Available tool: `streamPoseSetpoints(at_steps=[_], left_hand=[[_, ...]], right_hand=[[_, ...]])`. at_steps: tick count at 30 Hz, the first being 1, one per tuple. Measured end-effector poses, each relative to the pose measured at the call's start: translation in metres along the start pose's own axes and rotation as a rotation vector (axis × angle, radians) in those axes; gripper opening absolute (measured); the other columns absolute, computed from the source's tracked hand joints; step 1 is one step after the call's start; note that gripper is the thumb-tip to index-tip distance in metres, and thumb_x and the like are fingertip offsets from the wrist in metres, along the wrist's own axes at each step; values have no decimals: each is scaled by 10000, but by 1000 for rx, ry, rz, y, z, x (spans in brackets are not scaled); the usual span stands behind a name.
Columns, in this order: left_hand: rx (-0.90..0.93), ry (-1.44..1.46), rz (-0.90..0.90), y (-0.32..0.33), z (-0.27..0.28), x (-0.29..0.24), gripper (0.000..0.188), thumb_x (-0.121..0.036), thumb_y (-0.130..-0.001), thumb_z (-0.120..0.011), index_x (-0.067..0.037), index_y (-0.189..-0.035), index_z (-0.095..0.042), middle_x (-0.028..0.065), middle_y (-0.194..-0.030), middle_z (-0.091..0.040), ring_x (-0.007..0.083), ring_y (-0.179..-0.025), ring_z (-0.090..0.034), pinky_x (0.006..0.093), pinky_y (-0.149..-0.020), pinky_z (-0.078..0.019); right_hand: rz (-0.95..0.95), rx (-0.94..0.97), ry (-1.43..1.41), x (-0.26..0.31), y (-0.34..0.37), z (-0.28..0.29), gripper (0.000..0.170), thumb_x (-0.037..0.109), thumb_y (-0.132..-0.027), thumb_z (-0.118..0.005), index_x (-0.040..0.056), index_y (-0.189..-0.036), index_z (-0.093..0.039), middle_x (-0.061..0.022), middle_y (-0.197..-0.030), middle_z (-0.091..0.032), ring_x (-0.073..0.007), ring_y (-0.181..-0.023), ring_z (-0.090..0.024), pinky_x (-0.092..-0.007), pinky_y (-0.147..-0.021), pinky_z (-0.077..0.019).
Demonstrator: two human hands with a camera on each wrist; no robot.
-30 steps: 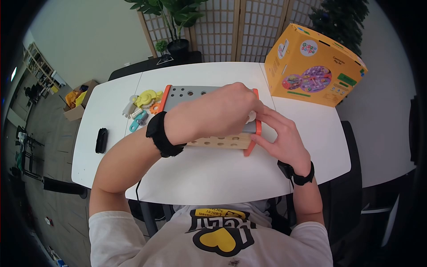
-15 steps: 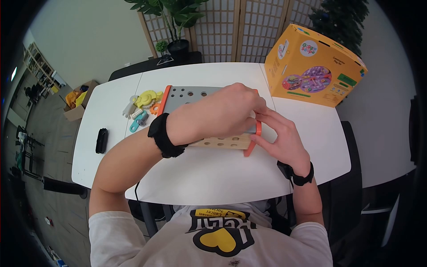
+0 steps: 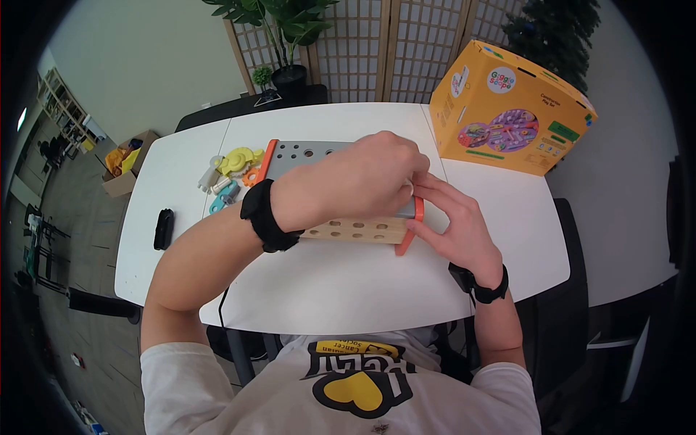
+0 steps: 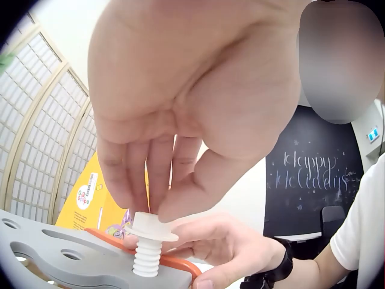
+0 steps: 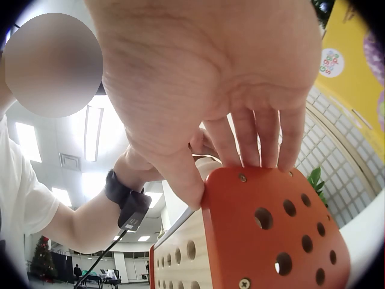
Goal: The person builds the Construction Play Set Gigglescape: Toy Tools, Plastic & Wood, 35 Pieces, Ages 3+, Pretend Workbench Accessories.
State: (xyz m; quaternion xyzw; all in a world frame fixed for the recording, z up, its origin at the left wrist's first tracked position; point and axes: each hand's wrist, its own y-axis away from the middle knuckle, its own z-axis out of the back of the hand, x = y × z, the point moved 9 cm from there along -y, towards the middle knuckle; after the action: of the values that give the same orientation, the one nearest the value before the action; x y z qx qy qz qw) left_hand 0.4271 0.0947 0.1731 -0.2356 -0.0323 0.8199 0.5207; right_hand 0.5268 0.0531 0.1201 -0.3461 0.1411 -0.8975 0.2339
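A toy workbench with a grey holed top (image 3: 293, 161), a light wooden front (image 3: 359, 230) and orange side panels (image 5: 231, 208) stands on the white table. My left hand (image 3: 377, 177) reaches across its top to the right end. There its thumb and fingertips pinch the head of a white plastic screw (image 4: 147, 257), whose threaded shank stands upright in a hole of the grey top, with several threads showing. My right hand (image 3: 464, 226) holds the right orange panel at its upper corner, thumb on the front edge and fingers along the top edge.
Left of the workbench lie yellow (image 3: 239, 161), teal (image 3: 225, 197) and orange (image 3: 251, 177) toy pieces. A black case (image 3: 164, 229) is near the table's left edge. The large yellow box (image 3: 511, 109) stands at the back right.
My left hand turns slightly at the screw, its knuckles and fingertips shifting a little. The right hand keeps its place on the orange panel, and the workbench stays put.
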Motion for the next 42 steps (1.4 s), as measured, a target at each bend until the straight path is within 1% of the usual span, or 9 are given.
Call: streamPoseSetpoints(at_steps=[5,11,17,20,26,29,32,38,42], left_hand=[[156,-173,205,-1,-4,6,134,-90,-845,-706,19,-917,-734,190,-865,-693,350,-830,-689,432,-777,-554],[42,-3,-69,2,-3,-4,139,-57,-853,-675,23,-941,-747,203,-884,-711,365,-878,-695,439,-828,-551],[74,22,41,-2,3,-4,138,-37,-855,-661,22,-945,-747,208,-945,-716,375,-892,-694,445,-846,-548],[223,-152,227,-3,-3,0,138,-31,-860,-652,19,-945,-748,206,-943,-717,385,-880,-689,443,-844,-549],[129,-58,28,0,-8,0,129,-22,-829,-653,20,-914,-741,198,-882,-694,373,-904,-681,440,-832,-544],[180,52,56,-1,-10,1,126,-40,-815,-661,18,-895,-738,193,-864,-686,365,-920,-680,443,-831,-539],[21,-8,28,-3,4,-5,126,-84,-830,-680,17,-882,-735,189,-870,-690,362,-894,-683,434,-817,-542],[191,-191,248,-4,-12,7,135,-99,-849,-700,26,-885,-734,188,-881,-694,359,-860,-686,422,-804,-551],[152,-68,102,-1,-12,1,135,-38,-820,-695,29,-929,-740,187,-944,-704,358,-906,-687,425,-843,-558]], right_hand=[[51,-14,30,5,-1,0,444,115,-811,-799,0,-1225,-686,-197,-1319,-656,-345,-1295,-597,-399,-1064,-496],[8,-10,16,-1,1,0,445,121,-810,-803,1,-1222,-688,-196,-1303,-665,-345,-1245,-631,-400,-1038,-509],[24,-23,18,3,1,1,444,129,-808,-805,-1,-1217,-688,-198,-1308,-662,-346,-1249,-630,-396,-1041,-507],[68,-30,32,3,0,0,444,129,-806,-805,2,-1216,-690,-200,-1316,-659,-345,-1260,-624,-394,-1049,-503],[5,-18,-13,-2,2,0,433,124,-802,-805,1,-1202,-693,-201,-1313,-660,-342,-1263,-622,-393,-1051,-502],[-46,21,-28,-4,1,-1,428,119,-801,-805,-1,-1196,-692,-202,-1310,-660,-341,-1264,-622,-394,-1051,-502],[-10,-9,-12,-2,1,0,426,115,-800,-805,-3,-1193,-692,-203,-1310,-659,-342,-1268,-620,-395,-1050,-504],[61,-43,19,3,1,1,428,116,-797,-806,-7,-1191,-694,-199,-1310,-661,-343,-1271,-617,-395,-1048,-508],[20,-36,-8,-2,2,1,428,121,-795,-810,-15,-1184,-695,-197,-1295,-667,-341,-1222,-648,-394,-1025,-517]])
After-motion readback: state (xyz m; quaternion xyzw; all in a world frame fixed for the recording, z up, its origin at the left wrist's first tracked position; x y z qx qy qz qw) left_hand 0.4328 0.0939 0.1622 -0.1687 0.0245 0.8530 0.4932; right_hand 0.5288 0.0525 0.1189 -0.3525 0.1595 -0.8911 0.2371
